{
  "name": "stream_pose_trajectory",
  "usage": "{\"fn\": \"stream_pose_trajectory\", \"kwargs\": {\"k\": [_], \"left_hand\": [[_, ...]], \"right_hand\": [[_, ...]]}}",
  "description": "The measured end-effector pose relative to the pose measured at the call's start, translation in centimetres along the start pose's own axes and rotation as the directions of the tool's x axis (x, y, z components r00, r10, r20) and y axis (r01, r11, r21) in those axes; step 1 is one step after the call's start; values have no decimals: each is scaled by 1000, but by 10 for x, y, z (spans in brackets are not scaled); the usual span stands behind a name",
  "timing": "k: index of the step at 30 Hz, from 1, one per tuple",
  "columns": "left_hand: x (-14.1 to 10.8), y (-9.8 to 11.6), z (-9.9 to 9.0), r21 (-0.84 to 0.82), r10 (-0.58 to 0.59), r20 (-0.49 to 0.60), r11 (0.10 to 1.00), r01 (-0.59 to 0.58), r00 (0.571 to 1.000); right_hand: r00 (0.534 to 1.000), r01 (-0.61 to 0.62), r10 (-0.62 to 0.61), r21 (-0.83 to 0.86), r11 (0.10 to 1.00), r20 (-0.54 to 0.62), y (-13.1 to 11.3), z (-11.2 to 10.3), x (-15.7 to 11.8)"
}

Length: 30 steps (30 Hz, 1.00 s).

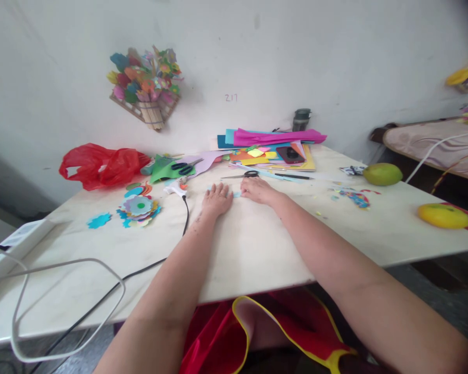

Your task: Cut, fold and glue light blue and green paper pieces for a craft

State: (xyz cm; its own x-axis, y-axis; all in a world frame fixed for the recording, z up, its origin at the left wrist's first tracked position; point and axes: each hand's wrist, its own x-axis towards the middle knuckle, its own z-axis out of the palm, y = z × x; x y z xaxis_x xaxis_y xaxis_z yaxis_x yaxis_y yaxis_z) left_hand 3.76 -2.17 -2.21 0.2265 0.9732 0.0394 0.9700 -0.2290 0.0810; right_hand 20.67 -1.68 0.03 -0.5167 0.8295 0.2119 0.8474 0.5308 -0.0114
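Note:
My left hand (217, 199) lies flat on the white table, fingers stretched forward over a light blue piece of paper. My right hand (257, 190) is closed, its fingertips pinched at the paper's right side. Between the hands a bit of the light blue paper (237, 195) shows; the rest is hidden under them. Just beyond my right hand lies a pair of black-handled scissors (251, 174). A white glue gun (176, 188) with a black cord rests left of my left hand. Farther left is a pile of paper flower cut-outs (139, 206) beside a single blue cut-out (99, 221).
A red plastic bag (101, 165), green paper (163, 169) with other scissors (184, 167), and stacked coloured sheets (276, 137) with a phone (290, 155) line the back. Paper scraps (356, 198), a green mango (382, 174) and a yellow mango (443, 215) lie right. Cables (120, 280) cross the left side.

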Motion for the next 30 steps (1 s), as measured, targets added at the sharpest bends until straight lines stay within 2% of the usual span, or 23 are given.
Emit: {"fn": "stream_pose_trajectory", "kwargs": {"k": [9,17,20,23,26,30], "left_hand": [[1,0,0,4,-17,8,1000,17,1000],[0,3,-1,-2,-46,15,999,46,999],[-1,11,-2,2,-37,-55,999,37,998],[0,18,-1,-4,41,-122,999,-42,992],[3,21,1,-42,67,-49,997,-70,997],[8,23,1,-32,22,35,999,-20,999]], "right_hand": [[981,-184,182,14,983,73,4,3,5],[969,-225,226,-15,974,103,-1,-1,7],[971,-222,222,-11,975,88,-3,-2,7],[964,-253,251,12,968,86,-3,-1,7],[958,-280,275,41,959,86,-2,0,6],[965,-253,247,67,965,91,1,1,3]]}}
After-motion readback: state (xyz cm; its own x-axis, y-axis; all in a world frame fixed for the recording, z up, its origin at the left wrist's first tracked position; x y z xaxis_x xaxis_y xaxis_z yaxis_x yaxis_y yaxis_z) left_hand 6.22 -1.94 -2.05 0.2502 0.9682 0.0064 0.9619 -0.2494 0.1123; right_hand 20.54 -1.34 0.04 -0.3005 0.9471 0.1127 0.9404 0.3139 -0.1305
